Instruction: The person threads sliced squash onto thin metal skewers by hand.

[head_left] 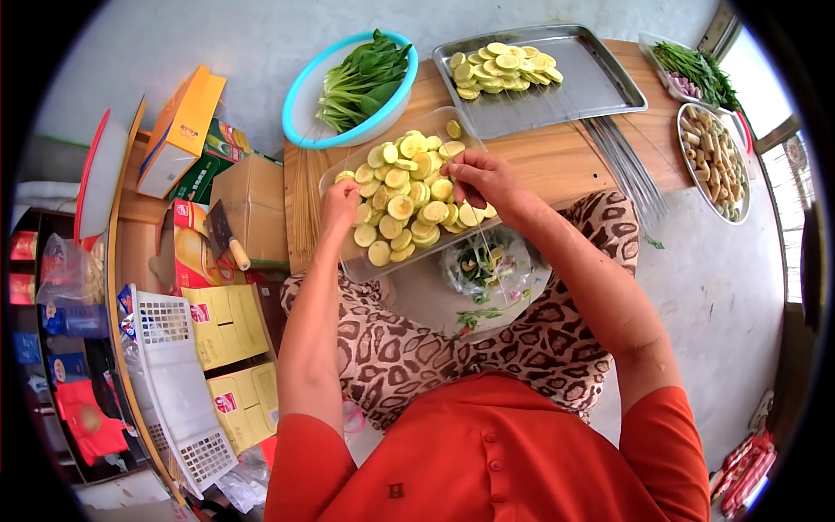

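A clear plastic tray (341, 178) heaped with pale green round vegetable slices (405, 207) rests on the near edge of a low wooden table (557, 157). My left hand (339, 205) is at the tray's left side, fingers curled among the slices. My right hand (487, 178) hovers over the tray's right part, fingertips pinched on a slice (452, 150). Whether a thin skewer runs between the hands is too fine to tell. A metal tray (600, 87) behind holds a small pile of slices (504, 68).
A blue-rimmed white basin (300, 113) of leafy greens sits at the table's far left. Metal skewers (631, 170) lie right of my hand. A plate of sausage pieces (715, 157) and a tray of herbs (696, 70) stand far right. Boxes and a cleaver (224, 235) are left; a scrap bag (487, 261) lies below.
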{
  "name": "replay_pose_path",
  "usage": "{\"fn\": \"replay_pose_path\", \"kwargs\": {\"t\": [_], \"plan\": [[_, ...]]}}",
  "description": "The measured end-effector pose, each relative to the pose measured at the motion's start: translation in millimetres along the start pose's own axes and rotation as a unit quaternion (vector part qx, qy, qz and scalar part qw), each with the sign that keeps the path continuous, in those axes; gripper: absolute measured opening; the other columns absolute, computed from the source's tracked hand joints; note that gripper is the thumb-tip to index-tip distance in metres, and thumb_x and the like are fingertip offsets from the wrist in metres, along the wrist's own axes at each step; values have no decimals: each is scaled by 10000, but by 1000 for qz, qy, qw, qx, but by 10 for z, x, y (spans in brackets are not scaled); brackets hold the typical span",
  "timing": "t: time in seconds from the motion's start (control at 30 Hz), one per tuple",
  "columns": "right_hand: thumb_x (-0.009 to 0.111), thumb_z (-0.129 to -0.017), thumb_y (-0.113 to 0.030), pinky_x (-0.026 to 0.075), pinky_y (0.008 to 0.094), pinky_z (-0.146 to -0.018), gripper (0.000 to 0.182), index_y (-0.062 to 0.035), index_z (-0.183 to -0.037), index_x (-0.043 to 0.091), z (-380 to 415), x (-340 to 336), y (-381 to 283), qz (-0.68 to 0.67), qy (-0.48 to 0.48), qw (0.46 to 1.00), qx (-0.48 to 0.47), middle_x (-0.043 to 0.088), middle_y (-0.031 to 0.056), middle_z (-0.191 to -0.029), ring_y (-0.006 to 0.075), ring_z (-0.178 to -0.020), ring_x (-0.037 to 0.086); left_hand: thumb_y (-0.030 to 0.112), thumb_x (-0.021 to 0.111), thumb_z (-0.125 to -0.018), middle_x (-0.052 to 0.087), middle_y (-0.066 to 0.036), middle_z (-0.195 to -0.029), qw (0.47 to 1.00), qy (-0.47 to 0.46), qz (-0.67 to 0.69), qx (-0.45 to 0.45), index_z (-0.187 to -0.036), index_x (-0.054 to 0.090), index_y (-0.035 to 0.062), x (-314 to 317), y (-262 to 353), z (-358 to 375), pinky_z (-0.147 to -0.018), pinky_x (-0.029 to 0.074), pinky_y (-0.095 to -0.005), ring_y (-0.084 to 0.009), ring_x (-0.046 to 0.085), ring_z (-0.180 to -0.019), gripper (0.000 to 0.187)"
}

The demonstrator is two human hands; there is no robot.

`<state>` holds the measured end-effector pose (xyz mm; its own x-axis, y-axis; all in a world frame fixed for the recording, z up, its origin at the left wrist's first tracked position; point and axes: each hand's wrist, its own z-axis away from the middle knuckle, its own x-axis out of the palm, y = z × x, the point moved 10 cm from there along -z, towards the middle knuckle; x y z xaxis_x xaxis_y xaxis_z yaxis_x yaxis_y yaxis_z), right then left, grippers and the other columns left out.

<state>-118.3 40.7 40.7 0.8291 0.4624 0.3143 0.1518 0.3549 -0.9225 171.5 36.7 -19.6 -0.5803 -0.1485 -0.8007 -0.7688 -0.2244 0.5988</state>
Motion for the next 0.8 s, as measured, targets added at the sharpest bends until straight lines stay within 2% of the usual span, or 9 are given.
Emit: {"fn": "replay_pose_path", "kwargs": {"t": [0.1, 0.17, 0.2, 0.33, 0.57, 0.63, 0.67, 0.7, 0.8], "plan": [[497, -943, -170, 275, 189, -411, 151, -57, -921, 595, -4, -2, 6, 1, 5, 1000, 1, 538, 7, -586, 52, -435, 366, 169, 602, -839, 655, -68, -780, 998, -4, 11, 69, -900, 661, 14, 43, 304, 46, -659, 474, -305, -143, 608, -729, 177], [498, -944, -168, 274, 190, -411, 150, -55, -922, 595, -15, 7, 7, 8, 4, 1000, 1, 538, 9, -587, 53, -434, 366, 255, 643, -808, 654, -82, -775, 998, -61, -9, 3, -896, 661, 14, 217, 492, 89, -660, 473, -302, -154, 609, -722, 257], [498, -945, -168, 275, 191, -412, 151, -54, -925, 594, -24, 2, 24, 4, 4, 1000, 0, 539, 9, -589, 53, -435, 365, 430, 674, -735, 674, -136, -892, 989, -124, -74, -38, -926, 669, 32, 359, 468, 52, -705, 485, -367, -274, 640, -818, 441], [498, -947, -170, 275, 194, -412, 150, -53, -935, 591, -24, -27, 84, 2, 4, 1000, -4, 541, 12, -595, 54, -437, 363, 501, 728, -628, 622, -200, -1056, 969, -111, -218, -31, -957, 669, -26, 451, 721, 46, -791, 496, -409, -344, 601, -969, 624], [489, -952, -172, 267, 196, -415, 156, -51, -940, 587, 73, -11, 103, 3, -2, 1000, 9, 534, 10, -592, 53, -440, 350, 416, 736, -646, 635, -144, -1038, 938, -132, -317, 53, -992, 649, -22, 489, 938, 136, -785, 495, -356, -276, 620, -945, 565], [480, -957, -175, 259, 195, -414, 165, -48, -938, 584, 97, 3, 79, 8, -1, 1000, 8, 528, 4, -591, 50, -442, 343, 337, 738, -685, 623, -80, -1041, 973, -219, 48, -52, -946, 640, -14, 552, 761, 142, -787, 479, -281, -191, 620, -897, 448], [480, -957, -175, 259, 195, -414, 165, -48, -938, 584, 103, 4, 90, 8, -1, 1000, 8, 528, 4, -591, 50, -442, 343, 269, 705, -764, 603, -36, -1033, 962, -195, 191, -32, -997, 607, 21, 490, 804, 148, -790, 463, -243, -132, 601, -846, 354], [491, -945, -171, 259, 202, -402, 168, -43, -933, 598, 109, 16, 93, 4, -7, 1000, 3, 538, 10, -575, 51, -427, 353, 269, 705, -764, 603, -36, -1033, 962, -193, 190, -31, -997, 607, 21, 411, 849, 198, -790, 463, -243, -132, 601, -846, 354], [499, -937, -175, 263, 211, -395, 177, -42, -937, 616, 145, 111, 79, 22, -23, 1000, 1, 537, 12, -547, 51, -415, 367, 230, 570, -898, 585, -104, -1038, 824, -197, 528, -62, -1246, 454, 32, 160, 1102, 378, -778, 490, -310, -191, 585, -843, 417]]}}
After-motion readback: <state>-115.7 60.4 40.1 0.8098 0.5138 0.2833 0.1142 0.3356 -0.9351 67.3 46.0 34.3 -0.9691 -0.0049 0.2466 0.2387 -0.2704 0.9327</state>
